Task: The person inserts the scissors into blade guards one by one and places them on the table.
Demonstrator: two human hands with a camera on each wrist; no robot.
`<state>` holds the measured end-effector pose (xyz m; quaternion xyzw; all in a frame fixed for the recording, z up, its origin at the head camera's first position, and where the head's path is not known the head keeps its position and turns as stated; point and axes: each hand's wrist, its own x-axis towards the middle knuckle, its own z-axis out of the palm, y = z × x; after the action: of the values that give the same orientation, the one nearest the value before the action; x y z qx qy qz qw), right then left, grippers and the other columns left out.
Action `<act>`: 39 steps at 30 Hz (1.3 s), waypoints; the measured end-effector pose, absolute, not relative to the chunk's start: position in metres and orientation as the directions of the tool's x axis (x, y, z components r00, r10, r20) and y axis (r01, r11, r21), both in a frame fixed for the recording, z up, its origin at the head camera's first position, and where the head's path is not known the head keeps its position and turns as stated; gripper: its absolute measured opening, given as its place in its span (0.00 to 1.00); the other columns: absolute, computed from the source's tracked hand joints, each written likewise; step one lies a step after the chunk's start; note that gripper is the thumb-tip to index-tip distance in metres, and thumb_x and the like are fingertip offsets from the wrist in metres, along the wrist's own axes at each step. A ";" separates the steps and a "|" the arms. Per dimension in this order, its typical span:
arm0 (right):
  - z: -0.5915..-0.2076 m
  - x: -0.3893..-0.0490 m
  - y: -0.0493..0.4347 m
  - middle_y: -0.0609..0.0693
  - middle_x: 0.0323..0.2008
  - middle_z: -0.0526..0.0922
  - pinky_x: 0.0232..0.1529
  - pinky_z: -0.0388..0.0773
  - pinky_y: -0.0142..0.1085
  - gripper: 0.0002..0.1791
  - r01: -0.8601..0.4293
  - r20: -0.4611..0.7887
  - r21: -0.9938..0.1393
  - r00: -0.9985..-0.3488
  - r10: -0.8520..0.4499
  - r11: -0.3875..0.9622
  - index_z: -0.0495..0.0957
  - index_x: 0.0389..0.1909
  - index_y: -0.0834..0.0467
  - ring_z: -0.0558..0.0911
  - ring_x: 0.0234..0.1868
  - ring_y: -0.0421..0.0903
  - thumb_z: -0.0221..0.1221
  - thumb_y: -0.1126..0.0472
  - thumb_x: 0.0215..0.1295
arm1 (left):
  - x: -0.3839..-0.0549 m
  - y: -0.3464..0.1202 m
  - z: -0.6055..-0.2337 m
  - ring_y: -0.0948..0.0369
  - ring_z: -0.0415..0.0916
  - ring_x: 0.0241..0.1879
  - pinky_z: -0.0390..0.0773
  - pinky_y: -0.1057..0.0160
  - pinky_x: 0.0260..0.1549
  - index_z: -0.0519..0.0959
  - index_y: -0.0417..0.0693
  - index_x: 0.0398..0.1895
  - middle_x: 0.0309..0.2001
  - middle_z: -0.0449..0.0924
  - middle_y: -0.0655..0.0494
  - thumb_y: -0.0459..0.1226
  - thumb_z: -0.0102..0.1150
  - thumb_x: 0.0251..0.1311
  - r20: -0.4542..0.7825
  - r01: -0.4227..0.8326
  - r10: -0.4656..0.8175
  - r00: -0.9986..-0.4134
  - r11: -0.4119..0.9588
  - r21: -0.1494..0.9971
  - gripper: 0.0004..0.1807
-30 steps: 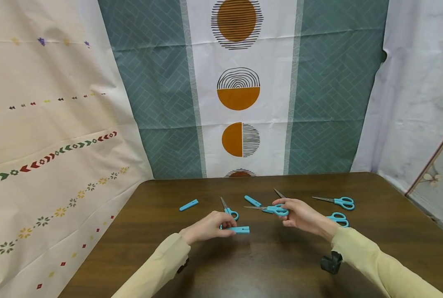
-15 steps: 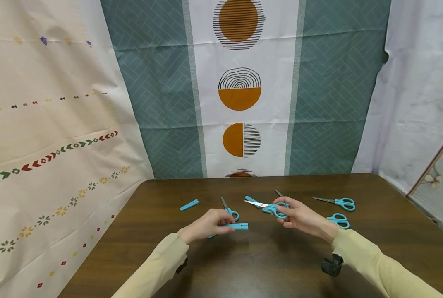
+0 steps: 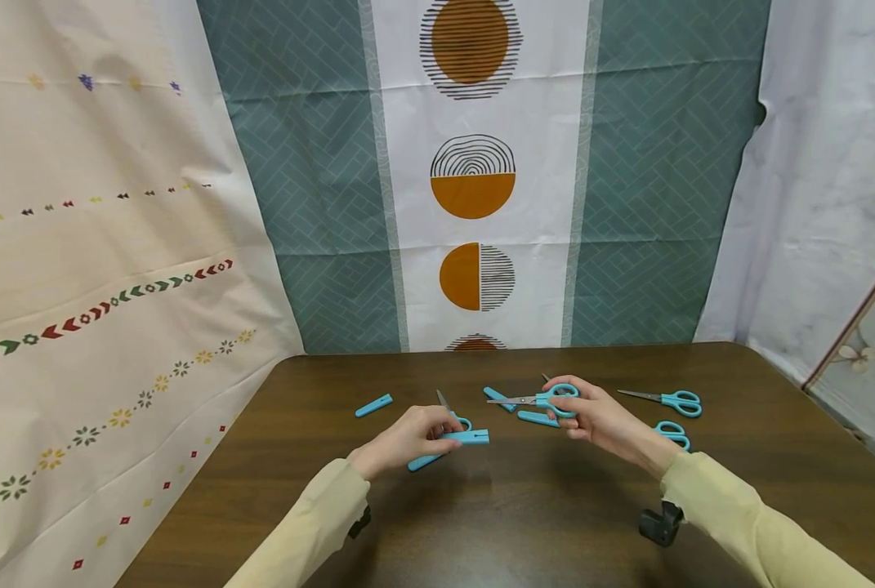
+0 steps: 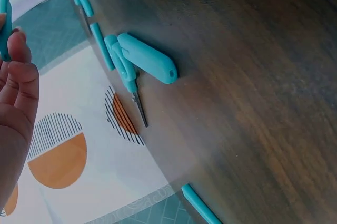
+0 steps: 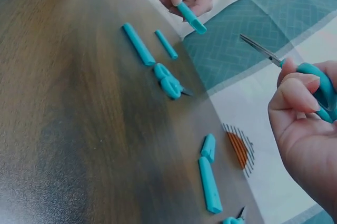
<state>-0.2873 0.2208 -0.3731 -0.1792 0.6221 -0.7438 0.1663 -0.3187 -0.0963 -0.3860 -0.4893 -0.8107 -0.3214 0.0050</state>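
My left hand [image 3: 408, 441] pinches a turquoise scissors cover [image 3: 470, 438] above the table, its slotted end pointing right. Its hollow mouth shows in the right wrist view, where the held cover [image 5: 192, 19] slants downward. My right hand [image 3: 604, 420] grips a pair of scissors [image 3: 542, 400] by the turquoise handle, blades together and pointing left toward the cover. A gap separates blade tip and cover. In the right wrist view, thumb and fingers curl around the scissors handle [image 5: 311, 71]. Beneath my left hand lies another cover [image 3: 426, 462]; just behind it are loose scissors [image 3: 466, 423], partly hidden.
More covers lie at the back left [image 3: 373, 405] and mid-table, one cover [image 3: 499, 398] near another cover [image 3: 537, 418]. Scissors [image 3: 680, 402] rest at the right, with a scissors handle [image 3: 674, 433] in front. A blade tip [image 3: 546, 377] pokes out behind my right hand. Curtains border the brown table [image 3: 525, 523].
Both hands have risen slightly with what they hold. The scissors have turned so the handle loops sit higher. The cover under my left hand and the one below the scissors now show more.
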 end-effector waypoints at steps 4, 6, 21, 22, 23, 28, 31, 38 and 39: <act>-0.370 -0.285 0.222 0.54 0.30 0.70 0.20 0.58 0.29 0.18 0.036 0.076 -0.976 -0.870 -0.487 -0.216 0.57 0.54 0.66 0.61 0.22 0.42 0.49 0.63 0.68 | -0.319 -0.096 -0.384 0.68 0.69 0.22 0.71 0.69 0.24 0.77 0.46 0.39 0.27 0.76 0.62 0.34 0.60 0.56 0.313 0.768 0.771 -0.555 0.330 0.548 0.08; -0.370 -0.284 0.222 0.54 0.30 0.70 0.21 0.58 0.29 0.15 0.037 0.086 -0.972 -0.865 -0.495 -0.234 0.59 0.52 0.64 0.60 0.21 0.42 0.48 0.64 0.69 | -0.319 -0.095 -0.382 0.67 0.69 0.22 0.71 0.68 0.24 0.77 0.47 0.39 0.26 0.77 0.62 0.33 0.59 0.57 0.309 0.755 0.763 -0.567 0.332 0.565 0.07; -0.371 -0.292 0.227 0.48 0.20 0.61 0.19 0.52 0.31 0.16 -0.050 0.144 -0.975 -0.884 -0.446 -0.216 0.58 0.50 0.67 0.52 0.15 0.39 0.49 0.64 0.68 | -0.316 -0.089 -0.353 0.67 0.72 0.20 0.72 0.66 0.24 0.77 0.41 0.39 0.24 0.76 0.61 0.32 0.57 0.58 0.350 0.768 0.756 -0.553 0.301 0.565 0.07; -0.371 -0.293 0.228 0.47 0.20 0.61 0.18 0.52 0.31 0.15 -0.052 0.146 -0.975 -0.882 -0.449 -0.217 0.58 0.50 0.66 0.52 0.15 0.39 0.49 0.64 0.68 | -0.316 -0.089 -0.352 0.67 0.71 0.19 0.72 0.67 0.23 0.78 0.41 0.39 0.24 0.76 0.63 0.32 0.57 0.58 0.356 0.772 0.750 -0.557 0.309 0.556 0.06; -0.371 -0.293 0.228 0.47 0.20 0.61 0.18 0.52 0.30 0.15 -0.052 0.146 -0.975 -0.881 -0.451 -0.216 0.58 0.49 0.66 0.53 0.15 0.39 0.49 0.64 0.68 | -0.315 -0.088 -0.350 0.67 0.69 0.18 0.70 0.67 0.22 0.78 0.42 0.38 0.23 0.75 0.63 0.32 0.58 0.58 0.368 0.778 0.745 -0.556 0.311 0.546 0.06; -0.372 -0.292 0.231 0.47 0.21 0.64 0.17 0.53 0.29 0.15 -0.040 0.143 -0.973 -0.881 -0.451 -0.229 0.57 0.50 0.67 0.53 0.15 0.38 0.48 0.64 0.68 | -0.307 -0.084 -0.343 0.63 0.66 0.16 0.67 0.68 0.19 0.78 0.38 0.40 0.23 0.76 0.58 0.29 0.58 0.56 0.415 0.769 0.718 -0.559 0.261 0.583 0.08; -0.372 -0.291 0.231 0.48 0.22 0.65 0.17 0.53 0.29 0.15 -0.036 0.146 -0.970 -0.877 -0.457 -0.241 0.57 0.49 0.67 0.54 0.15 0.38 0.48 0.64 0.69 | -0.300 -0.082 -0.336 0.57 0.66 0.16 0.67 0.67 0.19 0.76 0.34 0.45 0.22 0.75 0.53 0.27 0.55 0.58 0.376 0.702 0.715 -0.589 0.222 0.677 0.11; -0.371 -0.290 0.232 0.48 0.22 0.65 0.17 0.53 0.29 0.12 -0.036 0.154 -0.968 -0.868 -0.473 -0.249 0.60 0.48 0.64 0.54 0.15 0.38 0.47 0.63 0.69 | -0.302 -0.080 -0.335 0.47 0.61 0.16 0.64 0.66 0.17 0.73 0.32 0.48 0.19 0.71 0.49 0.27 0.48 0.63 0.301 0.584 0.717 -0.629 0.181 0.791 0.12; -0.371 -0.290 0.232 0.48 0.22 0.65 0.17 0.53 0.29 0.12 -0.034 0.154 -0.967 -0.868 -0.473 -0.252 0.59 0.49 0.64 0.54 0.15 0.38 0.47 0.64 0.69 | -0.303 -0.080 -0.336 0.46 0.60 0.17 0.63 0.67 0.17 0.73 0.32 0.48 0.20 0.71 0.50 0.28 0.47 0.64 0.290 0.566 0.715 -0.636 0.177 0.805 0.12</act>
<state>-0.2895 0.2317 -0.3708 -0.2132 0.5943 -0.7620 0.1440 -0.3026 -0.0803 -0.3358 -0.4198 -0.7632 -0.4851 -0.0767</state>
